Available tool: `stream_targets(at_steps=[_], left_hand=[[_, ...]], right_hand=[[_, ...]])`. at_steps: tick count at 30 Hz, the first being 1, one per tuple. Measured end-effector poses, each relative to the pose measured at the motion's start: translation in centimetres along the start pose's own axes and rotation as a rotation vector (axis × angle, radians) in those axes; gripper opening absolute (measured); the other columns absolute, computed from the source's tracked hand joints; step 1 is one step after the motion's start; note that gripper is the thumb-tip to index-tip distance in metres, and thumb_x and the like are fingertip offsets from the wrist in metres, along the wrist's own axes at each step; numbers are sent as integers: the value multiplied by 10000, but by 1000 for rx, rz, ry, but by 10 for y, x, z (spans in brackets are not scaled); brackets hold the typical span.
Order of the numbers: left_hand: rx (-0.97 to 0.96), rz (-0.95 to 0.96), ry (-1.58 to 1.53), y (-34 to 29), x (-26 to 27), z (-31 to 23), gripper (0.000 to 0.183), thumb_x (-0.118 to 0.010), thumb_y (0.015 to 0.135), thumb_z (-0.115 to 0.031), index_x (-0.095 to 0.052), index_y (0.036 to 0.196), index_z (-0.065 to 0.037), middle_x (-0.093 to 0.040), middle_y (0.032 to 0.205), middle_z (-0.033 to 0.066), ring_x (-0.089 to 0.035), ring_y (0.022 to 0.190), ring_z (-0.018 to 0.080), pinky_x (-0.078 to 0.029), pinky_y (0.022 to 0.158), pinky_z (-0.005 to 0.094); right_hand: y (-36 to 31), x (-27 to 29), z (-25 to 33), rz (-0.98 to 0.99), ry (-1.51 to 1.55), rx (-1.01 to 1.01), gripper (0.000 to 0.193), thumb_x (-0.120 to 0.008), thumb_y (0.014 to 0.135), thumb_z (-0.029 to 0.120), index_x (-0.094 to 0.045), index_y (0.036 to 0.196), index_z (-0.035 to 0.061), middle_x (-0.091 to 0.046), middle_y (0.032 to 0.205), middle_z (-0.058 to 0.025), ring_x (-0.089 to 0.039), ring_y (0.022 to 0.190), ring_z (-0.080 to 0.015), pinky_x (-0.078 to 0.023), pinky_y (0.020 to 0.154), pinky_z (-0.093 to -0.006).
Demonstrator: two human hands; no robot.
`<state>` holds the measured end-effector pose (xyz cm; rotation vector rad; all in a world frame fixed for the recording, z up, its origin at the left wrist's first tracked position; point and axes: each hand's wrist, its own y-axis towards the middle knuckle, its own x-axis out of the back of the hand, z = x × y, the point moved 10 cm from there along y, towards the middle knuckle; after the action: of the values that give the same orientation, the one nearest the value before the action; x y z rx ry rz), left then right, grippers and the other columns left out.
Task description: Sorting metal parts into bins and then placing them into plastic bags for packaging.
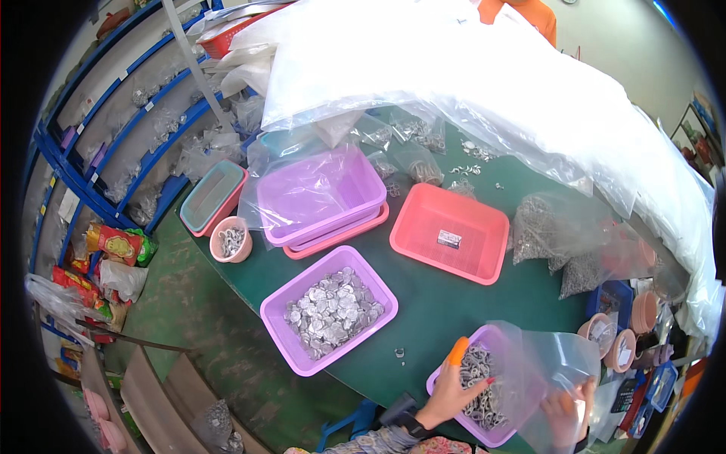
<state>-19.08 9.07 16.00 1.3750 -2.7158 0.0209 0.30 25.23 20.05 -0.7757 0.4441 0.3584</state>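
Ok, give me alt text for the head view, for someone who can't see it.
A person's left hand, fingers spread, is at a purple basket of small metal parts, while the right hand shows through a clear plastic bag at its right side. Farther along the green table sit a second purple basket of flat silver pieces and a coral basket.

A workshop: blue shelves [178, 130], heaped metal pieces [333, 310].

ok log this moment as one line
left hand: open, over metal fittings in purple basket | right hand: at clear plastic bag, grip unclear | nearby: silver discs
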Motion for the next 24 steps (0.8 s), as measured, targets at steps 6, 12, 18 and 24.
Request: stream_targets(at_steps=[6, 12, 18, 24], left_hand=[[662, 599, -997, -48, -53, 55, 433, -498, 962, -204, -421, 1316, 34, -523, 1267, 105, -527, 1142, 175, -414, 977, 317], [711, 673, -808, -60, -9, 44, 315, -485, 959, -160, -563, 1184, 47, -638, 1091, 137, -632, 770, 144, -506, 579, 227], [748, 274, -681, -63, 52, 58, 198, -610, 888, -140, -578, 1024, -1, -624, 761, 64, -560, 581, 99, -433, 500, 198], [711, -134, -422, -72, 80, 49, 138, -641, 862, -71, -549, 760, -56, -539, 640, -22, -423, 504, 27, -310, 444, 175]], right_hand=[[-5, -45, 6, 11, -93, -152, 350, -450, 955, 408, -559, 760, 139, -472, 628, 21, -490, 566, -125, -422, 553, -257], [59, -15, 22, 244, -903, -169, 378, -438, 974, 379, -576, 1057, 37, -587, 859, -16, -502, 735, -62, -431, 664, -233], [223, -96, 44, 568, -1512, 262, 446, -491, 917, 169, -431, 1348, 70, -652, 907, -70, -523, 675, -105, -461, 638, -255], [348, -189, 119, 218, -882, 423, 512, -516, 914, 281, -350, 1357, 83, -643, 920, -75, -568, 748, -136, -445, 676, -252]])
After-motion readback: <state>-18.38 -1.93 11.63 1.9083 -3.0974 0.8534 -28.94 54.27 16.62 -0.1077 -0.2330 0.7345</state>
